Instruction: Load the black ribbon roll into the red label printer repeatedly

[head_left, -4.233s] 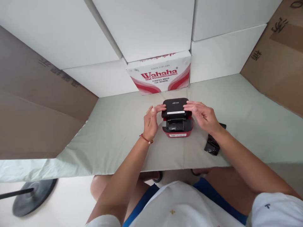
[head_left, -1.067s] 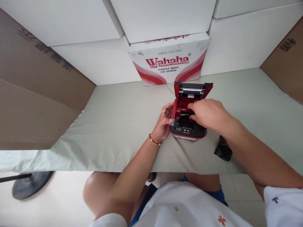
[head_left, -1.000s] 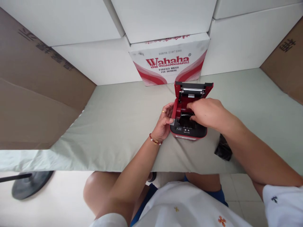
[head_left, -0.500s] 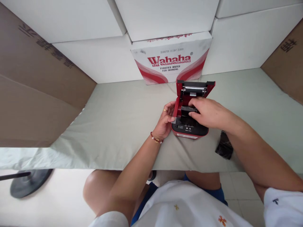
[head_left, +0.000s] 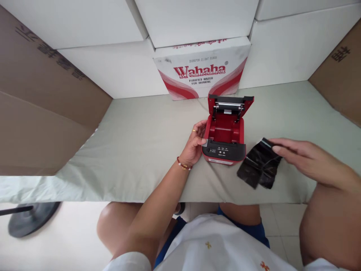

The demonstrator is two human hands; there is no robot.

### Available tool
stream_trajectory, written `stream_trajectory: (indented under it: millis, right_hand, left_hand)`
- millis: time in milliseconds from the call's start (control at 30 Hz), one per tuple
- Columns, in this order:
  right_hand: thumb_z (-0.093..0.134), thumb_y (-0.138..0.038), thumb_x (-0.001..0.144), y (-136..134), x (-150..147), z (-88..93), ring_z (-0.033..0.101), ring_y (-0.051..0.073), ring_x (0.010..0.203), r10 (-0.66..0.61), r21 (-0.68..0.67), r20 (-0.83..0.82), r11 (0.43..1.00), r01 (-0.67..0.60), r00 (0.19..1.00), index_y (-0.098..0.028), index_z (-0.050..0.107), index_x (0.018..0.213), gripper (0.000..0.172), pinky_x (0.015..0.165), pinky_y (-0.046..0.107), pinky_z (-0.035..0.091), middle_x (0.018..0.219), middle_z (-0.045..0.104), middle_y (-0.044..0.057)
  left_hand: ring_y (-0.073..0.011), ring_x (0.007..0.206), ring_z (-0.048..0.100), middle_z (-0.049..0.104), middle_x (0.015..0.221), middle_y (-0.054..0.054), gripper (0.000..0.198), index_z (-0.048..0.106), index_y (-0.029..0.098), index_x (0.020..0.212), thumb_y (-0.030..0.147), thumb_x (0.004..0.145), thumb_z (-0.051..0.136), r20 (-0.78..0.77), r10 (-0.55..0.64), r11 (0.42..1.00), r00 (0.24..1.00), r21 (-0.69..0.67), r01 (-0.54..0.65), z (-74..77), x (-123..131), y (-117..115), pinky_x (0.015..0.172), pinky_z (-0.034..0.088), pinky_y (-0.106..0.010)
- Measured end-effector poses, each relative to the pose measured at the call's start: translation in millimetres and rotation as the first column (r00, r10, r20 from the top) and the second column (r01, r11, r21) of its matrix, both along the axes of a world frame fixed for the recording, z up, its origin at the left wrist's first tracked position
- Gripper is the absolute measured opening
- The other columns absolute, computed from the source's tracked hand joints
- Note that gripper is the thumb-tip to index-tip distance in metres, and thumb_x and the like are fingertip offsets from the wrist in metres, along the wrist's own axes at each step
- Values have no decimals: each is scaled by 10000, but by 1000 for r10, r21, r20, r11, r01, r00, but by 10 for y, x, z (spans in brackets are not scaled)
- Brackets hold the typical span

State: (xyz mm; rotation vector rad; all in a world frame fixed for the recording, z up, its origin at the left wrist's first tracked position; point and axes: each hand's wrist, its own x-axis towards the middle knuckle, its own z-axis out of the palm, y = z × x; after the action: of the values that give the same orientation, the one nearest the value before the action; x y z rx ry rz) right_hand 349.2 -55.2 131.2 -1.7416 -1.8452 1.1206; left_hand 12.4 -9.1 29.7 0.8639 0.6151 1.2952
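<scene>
A red and black label printer (head_left: 223, 150) stands on the cloth with its lid (head_left: 229, 107) tipped up at the back. Its red paper bay (head_left: 224, 130) is bare inside. My left hand (head_left: 194, 145) grips the printer's left side, thumb on the front corner and fingers around the wall. To the right of the printer, my right hand (head_left: 293, 154) pinches a glossy black plastic wrapper (head_left: 251, 165) by its upper edge, between thumb and fingers. A second black piece (head_left: 267, 177) lies at or under it; I cannot tell whether the two are joined.
A Wahaha water carton (head_left: 201, 71) stands behind the printer, against stacked white boxes (head_left: 138, 71). Brown cardboard walls (head_left: 42, 113) flank the table at left and right. The pale green cloth (head_left: 141, 150) hangs over the front edge.
My right hand has come out of the printer's bay with the black wrapper and moved right, over the black piece on the cloth. The left hand keeps its hold.
</scene>
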Motion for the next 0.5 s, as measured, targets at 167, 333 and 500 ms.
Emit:
stream_trajectory:
  millis: [167, 333, 500]
  right_hand:
    - [580, -544, 948, 20, -140, -201, 767, 309, 970, -229, 190, 87, 959, 210, 970, -247, 773, 1318, 512, 955, 525, 599, 1241, 809, 140]
    - [590, -603, 897, -112, 165, -429, 688, 290, 784, -254, 335, 285, 930, 152, 924, -238, 801, 1205, 522, 793, 502, 580, 1064, 775, 131]
    - [510, -533, 890, -93, 327, -662, 681, 435, 1129, -203, 350, 428, 936, 45, 881, -190, 763, 1306, 595, 993, 624, 542, 1195, 735, 220]
  left_hand:
    - [-330, 1522, 483, 637, 1505, -37, 646, 698, 309, 1315, 351, 687, 842, -24, -2, 1000, 1000, 13, 2, -9, -20, 1, 1302, 333, -484]
    - [-321, 1499, 501, 645, 1498, -26, 641, 711, 312, 1301, 345, 676, 850, -24, -2, 1000, 1000, 3, 2, -18, -32, -2, 1277, 369, -465]
    - [-314, 1497, 507, 653, 1498, -20, 623, 711, 311, 1293, 329, 682, 834, -13, 4, 1000, 1000, 0, -4, -14, -21, -2, 1267, 384, -457]
